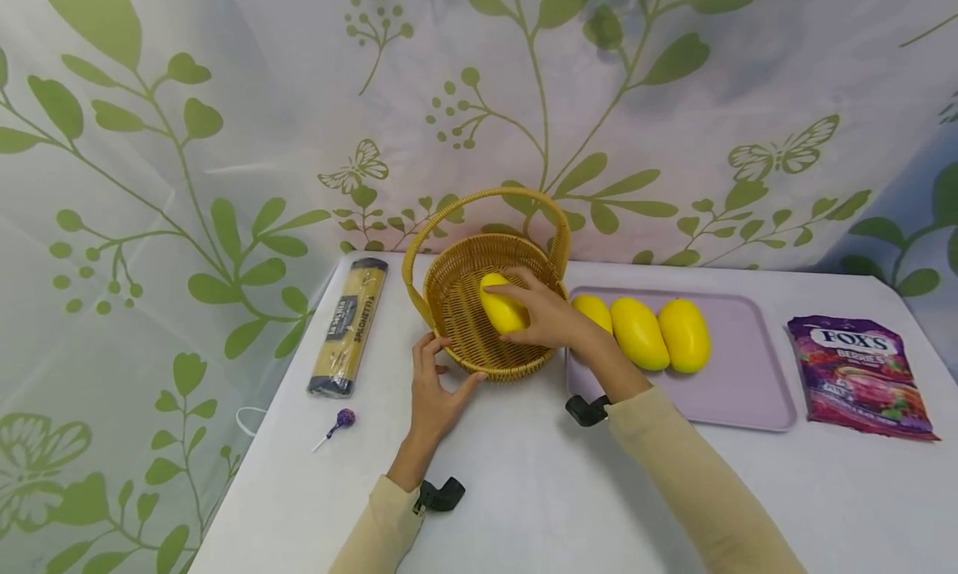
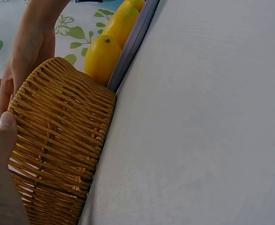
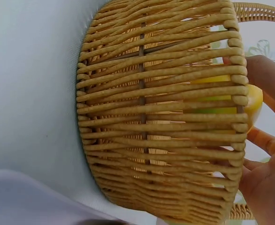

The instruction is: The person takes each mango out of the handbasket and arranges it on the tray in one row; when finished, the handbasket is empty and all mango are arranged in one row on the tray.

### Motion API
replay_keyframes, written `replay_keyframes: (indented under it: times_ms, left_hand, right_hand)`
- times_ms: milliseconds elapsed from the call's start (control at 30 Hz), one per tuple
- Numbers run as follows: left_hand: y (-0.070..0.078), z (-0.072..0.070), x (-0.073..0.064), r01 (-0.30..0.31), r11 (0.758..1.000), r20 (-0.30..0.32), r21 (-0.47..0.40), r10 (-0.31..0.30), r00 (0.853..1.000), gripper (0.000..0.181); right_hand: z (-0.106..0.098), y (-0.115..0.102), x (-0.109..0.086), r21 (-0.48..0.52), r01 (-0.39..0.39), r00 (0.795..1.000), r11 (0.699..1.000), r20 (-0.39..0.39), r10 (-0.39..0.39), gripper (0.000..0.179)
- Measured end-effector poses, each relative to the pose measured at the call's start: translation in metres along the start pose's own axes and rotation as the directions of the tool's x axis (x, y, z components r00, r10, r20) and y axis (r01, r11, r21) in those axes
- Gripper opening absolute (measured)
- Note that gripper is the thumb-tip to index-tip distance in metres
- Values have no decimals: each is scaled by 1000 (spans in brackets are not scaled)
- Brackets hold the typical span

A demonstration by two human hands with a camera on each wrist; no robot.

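A yellow mango (image 1: 502, 304) is gripped in my right hand (image 1: 545, 309), inside the mouth of a woven basket (image 1: 516, 373) with a tall arched handle. In the right wrist view the mango (image 3: 254, 104) shows partly through the weave, held between thumb and fingers. My left hand (image 1: 434, 395) holds the basket's near left rim; its thumb lies against the outer wall in the left wrist view. Several more mangoes (image 1: 639, 334) lie in a row on a pale purple tray (image 1: 737, 374) right of the basket, one partly hidden behind my right arm.
Left of the basket lies a pack of spaghetti (image 1: 348, 328), with a purple-wrapped lollipop (image 1: 344, 418) nearer me. A purple Fox's candy bag (image 1: 861, 378) lies beyond the tray on the right. Behind the white table (image 1: 516, 491) hangs a leaf-patterned curtain (image 1: 659, 125).
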State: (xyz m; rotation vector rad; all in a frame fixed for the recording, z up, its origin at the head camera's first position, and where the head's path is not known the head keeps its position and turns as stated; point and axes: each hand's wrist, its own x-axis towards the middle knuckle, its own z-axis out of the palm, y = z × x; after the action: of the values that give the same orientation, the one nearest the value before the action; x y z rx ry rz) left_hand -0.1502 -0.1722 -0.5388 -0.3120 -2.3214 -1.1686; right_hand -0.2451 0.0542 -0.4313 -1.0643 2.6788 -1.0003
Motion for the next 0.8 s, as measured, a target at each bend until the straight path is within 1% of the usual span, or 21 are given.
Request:
replay_keyframes:
  times_ms: [233,400,500,633,800]
  left_hand:
    - [-1,1,0,17,1000,2,6,-17,1000,75]
    - [1,1,0,28,1000,9,2,-28,1000,74]
    - [2,1,-1,42,999,17,-10,-42,999,74]
    - [3,0,-1,59,998,25,-18,-59,998,74]
    - [1,1,-2,29,999,7,-20,-29,1000,74]
  right_hand:
    - [-2,-1,-10,7,-1,1000,1000,-10,2,77]
    - [-7,-1,-21,12,-10,999,1000,-46,10,77]
    - [-17,-3,-34,17,-14,996,1000,-84,15,77]
    - [-35,-2,-57,17,-33,989,999,-146,35,77]
    - [-58,5,-90,-13,-69,972,998,-225,65,77]
